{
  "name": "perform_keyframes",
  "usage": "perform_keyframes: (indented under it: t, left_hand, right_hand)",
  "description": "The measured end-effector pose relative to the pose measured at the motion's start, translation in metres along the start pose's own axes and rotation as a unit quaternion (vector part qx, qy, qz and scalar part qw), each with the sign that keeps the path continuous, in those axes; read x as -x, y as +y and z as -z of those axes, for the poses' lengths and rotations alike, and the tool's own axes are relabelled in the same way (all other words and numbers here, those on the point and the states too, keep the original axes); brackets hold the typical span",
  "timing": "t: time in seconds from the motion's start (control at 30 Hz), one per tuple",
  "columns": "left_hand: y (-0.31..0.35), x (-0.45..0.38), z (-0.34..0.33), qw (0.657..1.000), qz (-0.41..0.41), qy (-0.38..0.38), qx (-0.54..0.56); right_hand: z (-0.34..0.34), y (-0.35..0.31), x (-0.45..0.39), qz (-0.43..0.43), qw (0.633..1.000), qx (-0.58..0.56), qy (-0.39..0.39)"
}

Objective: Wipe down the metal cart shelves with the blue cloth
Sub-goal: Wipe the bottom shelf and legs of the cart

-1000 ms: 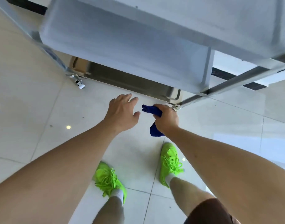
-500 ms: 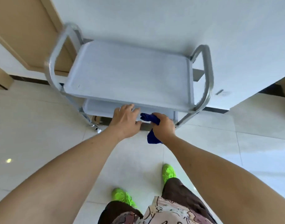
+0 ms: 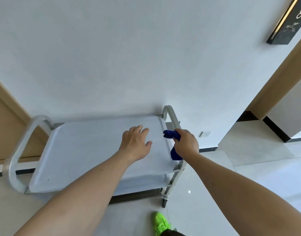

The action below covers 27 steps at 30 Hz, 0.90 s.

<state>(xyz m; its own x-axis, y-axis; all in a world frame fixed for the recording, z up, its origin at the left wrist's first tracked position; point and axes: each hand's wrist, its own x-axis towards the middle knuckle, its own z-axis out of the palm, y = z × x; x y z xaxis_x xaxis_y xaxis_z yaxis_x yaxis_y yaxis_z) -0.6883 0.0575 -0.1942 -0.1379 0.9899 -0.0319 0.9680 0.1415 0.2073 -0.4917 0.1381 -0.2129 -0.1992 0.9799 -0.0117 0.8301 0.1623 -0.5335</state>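
While bunched in the right grip [image 3: 186, 143], blue cloth [image 3: 171, 134] over cart's top shelf [image 3: 88, 150] edge, left grip [image 3: 135, 143] spread apart.

Both bare forearms reach from the bottom corners toward frame centre. Left hand [image 3: 135, 144] sits centre frame, palm down, fingers loosely spread and slightly curled, thumb out to the right, holding nothing; cannot tell if it touches the surface under it. Right hand [image 3: 186, 144] sits just right of centre, near the left hand but apart, closed in a fist around a blue cloth [image 3: 172, 134] that pokes out above the knuckles and hangs below the wrist side. Right wrist is roughly straight.
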Motion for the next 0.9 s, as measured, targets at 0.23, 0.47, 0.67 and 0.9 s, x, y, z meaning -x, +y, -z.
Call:
perform_keyframes:
  t: [0.23, 0.47, 0.67, 0.9]
  left_hand:
    - [0.005, -0.099, -0.022, 0.999, 0.005, -0.051, -0.006]
    - [0.011, -0.184, -0.040, 0.997, 0.017, -0.075, 0.002]
    - [0.012, -0.199, -0.057, 0.994, 0.028, -0.104, -0.008]
    - [0.017, -0.200, -0.039, 0.995, 0.019, -0.092, -0.020]
  right_hand:
    - [-0.020, 0.008, -0.102, 0.022, 0.992, 0.125, 0.013]
    - [-0.055, 0.030, -0.150, 0.023, 0.974, 0.189, -0.120]
    - [-0.067, 0.032, -0.166, 0.024, 0.971, 0.206, -0.115]
    - [-0.059, 0.035, -0.170, -0.002, 0.966, 0.197, -0.167]
